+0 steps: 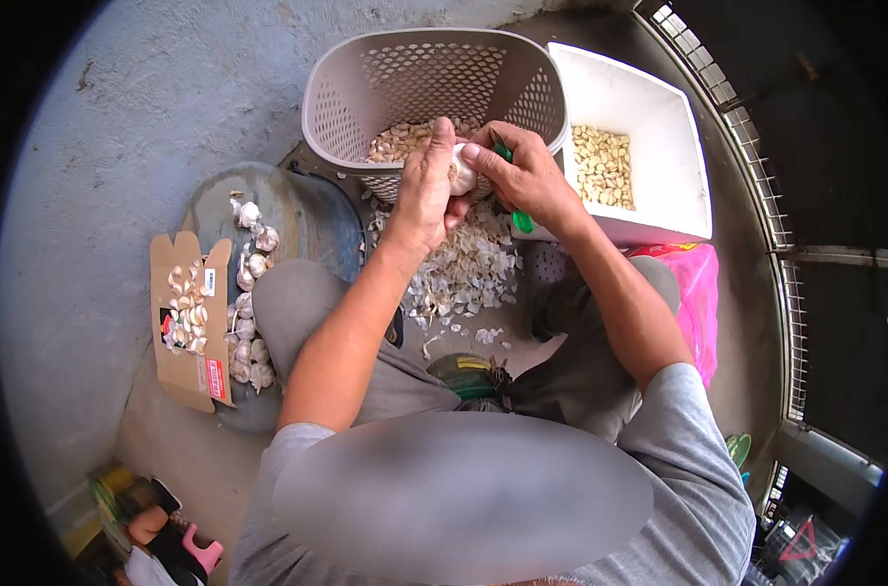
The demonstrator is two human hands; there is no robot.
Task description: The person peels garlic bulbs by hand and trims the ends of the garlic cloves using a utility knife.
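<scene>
A whole garlic bulb [461, 172] is held between both hands at the front rim of a grey-brown perforated basket [434, 44]. My left hand [427, 190] is closed around the bulb's left side, thumb pointing up. My right hand [524, 176] grips the bulb from the right with its thumb on it, and a green-handled tool [523, 222] is tucked in the same hand; its blade is hidden. Garlic cloves [397, 144] lie inside the basket. Below the hands, papery garlic skins [463, 264] are heaped on the floor.
To the right stands a white foam box [663, 186] with peeled cloves [603, 166], near a pink bag [696, 293]. On the left, an upturned tub [312, 220] bears garlic bulbs [244, 325] and cardboard [214, 342] with loose cloves. Part of another person [151, 527] shows at lower left.
</scene>
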